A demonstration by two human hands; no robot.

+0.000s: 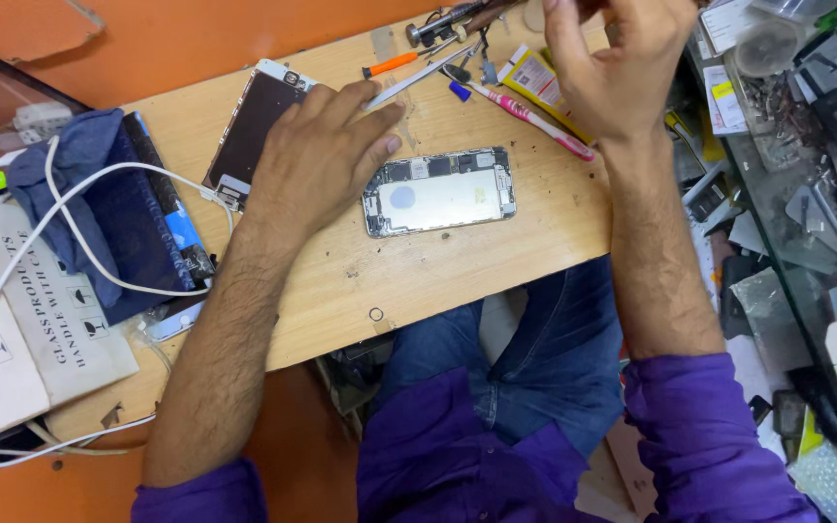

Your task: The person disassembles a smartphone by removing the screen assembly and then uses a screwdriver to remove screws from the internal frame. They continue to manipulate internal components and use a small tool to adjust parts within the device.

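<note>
An opened phone body (438, 191) lies face up on the wooden board (496, 261), its inner parts showing. My left hand (322, 155) rests flat on the board just left of it, fingers spread toward metal tweezers (417, 77); it partly covers a detached phone screen (249, 126). My right hand (622, 63) is raised over the board's far right corner, fingers curled up near the frame's top edge; whether it holds anything is hidden.
A pink toothbrush (533, 118), a yellow packet (535, 77), an orange-handled screwdriver (389, 64) and several tools lie at the far edge. A blue cloth (108, 213), white cable (99, 184) and cardboard box (21, 320) sit left. Cluttered parts fill a shelf (806, 145) at right.
</note>
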